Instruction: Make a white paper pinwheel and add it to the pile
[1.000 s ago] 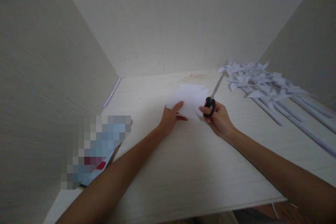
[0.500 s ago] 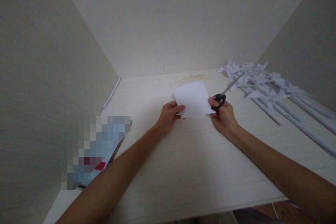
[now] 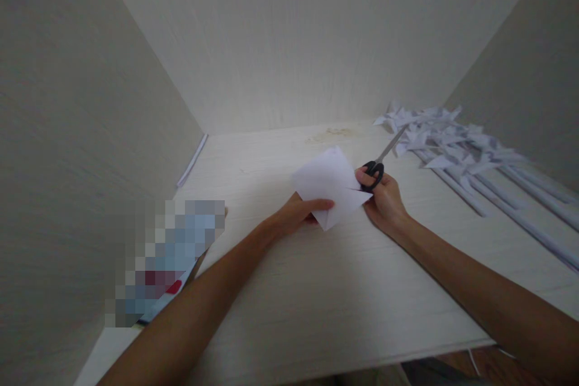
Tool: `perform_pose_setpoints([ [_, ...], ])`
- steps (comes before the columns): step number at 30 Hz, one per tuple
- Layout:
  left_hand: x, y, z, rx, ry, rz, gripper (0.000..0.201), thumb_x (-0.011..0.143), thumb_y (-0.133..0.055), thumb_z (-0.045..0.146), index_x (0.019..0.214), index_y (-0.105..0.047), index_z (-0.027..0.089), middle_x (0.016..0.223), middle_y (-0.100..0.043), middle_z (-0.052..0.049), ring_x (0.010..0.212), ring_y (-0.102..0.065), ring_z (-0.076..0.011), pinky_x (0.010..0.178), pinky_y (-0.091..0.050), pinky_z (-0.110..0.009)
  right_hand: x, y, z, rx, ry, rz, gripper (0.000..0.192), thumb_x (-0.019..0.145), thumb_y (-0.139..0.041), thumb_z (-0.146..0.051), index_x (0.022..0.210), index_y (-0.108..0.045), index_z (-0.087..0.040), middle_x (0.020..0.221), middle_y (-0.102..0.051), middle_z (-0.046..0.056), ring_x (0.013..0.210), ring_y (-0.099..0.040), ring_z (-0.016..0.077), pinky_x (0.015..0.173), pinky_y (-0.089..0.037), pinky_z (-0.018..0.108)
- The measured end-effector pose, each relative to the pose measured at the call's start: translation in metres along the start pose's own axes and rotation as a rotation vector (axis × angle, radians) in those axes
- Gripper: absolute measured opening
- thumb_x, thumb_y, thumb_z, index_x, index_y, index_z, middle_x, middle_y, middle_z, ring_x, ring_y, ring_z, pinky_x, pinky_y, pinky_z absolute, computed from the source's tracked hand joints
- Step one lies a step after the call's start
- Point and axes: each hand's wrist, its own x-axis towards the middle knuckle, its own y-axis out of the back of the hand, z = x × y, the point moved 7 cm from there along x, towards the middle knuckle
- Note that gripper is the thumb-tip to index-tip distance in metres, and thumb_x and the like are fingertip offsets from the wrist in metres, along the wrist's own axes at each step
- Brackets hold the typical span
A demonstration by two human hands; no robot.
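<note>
a single head-worn camera looks forward and down from above and behind the hands, at close range. the left hand (image 3: pixel 296 215) and right hand (image 3: pixel 384 202) sit mid-frame, forearms entering from the lower edge. beyond them the worktop (image 3: pixel 316 289) runs to the back wall, with side walls on both sides.

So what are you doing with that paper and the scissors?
A person is holding a white sheet of paper above a pale table. The left hand pinches its lower edge, and the right hand holds black-handled scissors at its right side. The sheet already shows a slit. A pile of white paper pinwheels on sticks lies at the far right.
</note>
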Motion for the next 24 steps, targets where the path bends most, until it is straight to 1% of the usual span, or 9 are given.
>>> perform_pose_setpoints([
  [3, 0.000, 0.008, 0.005, -0.027, -0.056, 0.138, 0.031, 0.048, -0.071, 0.026, 0.073, -0.056, 0.017, 0.065, -0.059, 0.002, 0.051, -0.051, -0.0084, 0.044, -0.037, -0.019, 0.001, 0.003, -0.003, 0.018, 0.055, 0.041, 0.025, 0.053, -0.072, -0.028, 0.062, -0.053, -0.015, 0.055, -0.054, -0.006, 0.037, -0.037, 0.0010, 0.032, -0.024, 0.015],
  [5, 0.001, 0.015, 0.011, -0.071, -0.131, 0.249, 0.027, 0.050, -0.069, 0.027, 0.070, -0.053, 0.017, 0.060, -0.056, 0.003, 0.048, -0.049, -0.0070, 0.041, -0.035, -0.018, 0.000, 0.003, -0.004, -0.010, 0.064, 0.031, 0.026, 0.055, -0.071, -0.030, 0.064, -0.052, -0.016, 0.058, -0.058, -0.004, 0.034, -0.036, 0.0007, 0.030, -0.023, 0.015],
  [7, 0.002, 0.021, 0.017, -0.127, -0.219, 0.328, 0.024, 0.053, -0.067, 0.028, 0.068, -0.051, 0.017, 0.057, -0.054, 0.005, 0.044, -0.046, -0.0058, 0.038, -0.032, -0.017, -0.003, -0.002, -0.002, -0.082, 0.048, -0.032, 0.026, 0.056, -0.071, -0.029, 0.065, -0.051, -0.016, 0.060, -0.060, -0.004, 0.034, -0.037, 0.0010, 0.030, -0.024, 0.015],
  [9, 0.003, 0.024, 0.021, -0.154, -0.290, 0.372, 0.021, 0.056, -0.065, 0.029, 0.064, -0.049, 0.017, 0.053, -0.051, 0.005, 0.040, -0.043, -0.0052, 0.037, -0.031, -0.017, -0.007, -0.009, 0.002, -0.189, 0.026, -0.123, 0.026, 0.055, -0.072, -0.027, 0.066, -0.051, -0.016, 0.060, -0.059, -0.004, 0.035, -0.038, 0.0015, 0.031, -0.026, 0.015],
  [12, 0.004, 0.024, 0.024, -0.120, -0.353, 0.372, 0.020, 0.059, -0.063, 0.029, 0.060, -0.047, 0.017, 0.048, -0.049, 0.005, 0.037, -0.041, -0.0054, 0.034, -0.030, -0.017, -0.018, -0.021, 0.010, -0.337, -0.004, -0.288, 0.025, 0.055, -0.072, -0.024, 0.068, -0.053, -0.016, 0.061, -0.059, -0.003, 0.038, -0.041, 0.0029, 0.032, -0.029, 0.016],
  [14, 0.002, 0.021, 0.026, -0.070, -0.369, 0.357, 0.020, 0.061, -0.062, 0.029, 0.058, -0.047, 0.016, 0.046, -0.048, 0.005, 0.035, -0.040, -0.0052, 0.034, -0.029, -0.017, -0.024, -0.028, 0.014, -0.382, -0.009, -0.382, 0.022, 0.056, -0.071, -0.023, 0.068, -0.054, -0.016, 0.060, -0.058, -0.003, 0.039, -0.041, 0.0031, 0.034, -0.029, 0.016],
  [15, 0.001, 0.020, 0.027, -0.036, -0.373, 0.352, 0.021, 0.062, -0.061, 0.029, 0.056, -0.046, 0.016, 0.045, -0.047, 0.005, 0.035, -0.040, -0.0050, 0.033, -0.029, -0.017, -0.026, -0.031, 0.015, -0.390, -0.007, -0.409, 0.021, 0.057, -0.071, -0.023, 0.067, -0.054, -0.015, 0.059, -0.057, -0.003, 0.040, -0.041, 0.0031, 0.035, -0.029, 0.016],
  [19, -0.004, 0.014, 0.031, 0.116, -0.392, 0.340, 0.026, 0.066, -0.058, 0.030, 0.050, -0.044, 0.016, 0.041, -0.044, 0.005, 0.033, -0.038, -0.0041, 0.033, -0.029, -0.017, -0.026, -0.031, 0.012, -0.385, 0.030, -0.413, 0.020, 0.056, -0.071, -0.021, 0.065, -0.054, -0.015, 0.059, -0.056, -0.003, 0.048, -0.046, 0.0049, 0.042, -0.034, 0.017],
  [24, -0.005, 0.014, 0.031, 0.182, -0.417, 0.356, 0.022, 0.066, -0.057, 0.033, 0.057, -0.049, 0.015, 0.047, -0.049, 0.004, 0.035, -0.041, -0.0048, 0.035, -0.033, -0.017, -0.025, -0.032, 0.013, -0.401, 0.053, -0.427, 0.022, 0.053, -0.073, -0.021, 0.064, -0.055, -0.016, 0.061, -0.057, -0.003, 0.053, -0.050, 0.0068, 0.047, -0.038, 0.019],
])
